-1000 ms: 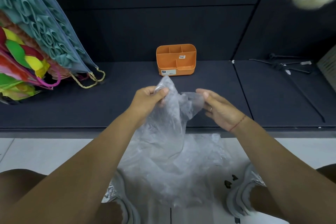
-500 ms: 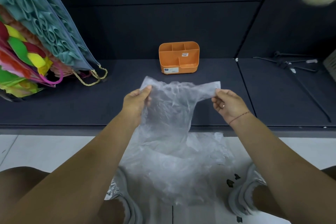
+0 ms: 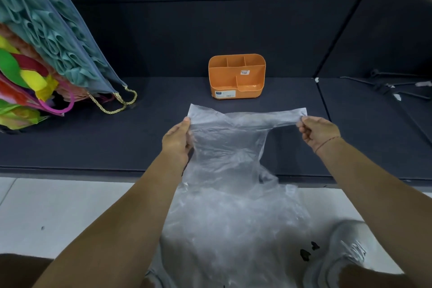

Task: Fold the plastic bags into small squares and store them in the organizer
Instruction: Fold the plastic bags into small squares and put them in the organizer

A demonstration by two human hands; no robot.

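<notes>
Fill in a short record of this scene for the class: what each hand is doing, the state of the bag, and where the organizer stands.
Left hand: grips the top left corner of the plastic bag
Right hand: pinches the top right corner
Bag state: clear, crumpled, top edge stretched between the hands, not yet folded
Organizer: orange, no bags seen inside, stands on the dark shelf beyond the bag
Nearby: colourful gift bags at the shelf's left end
</notes>
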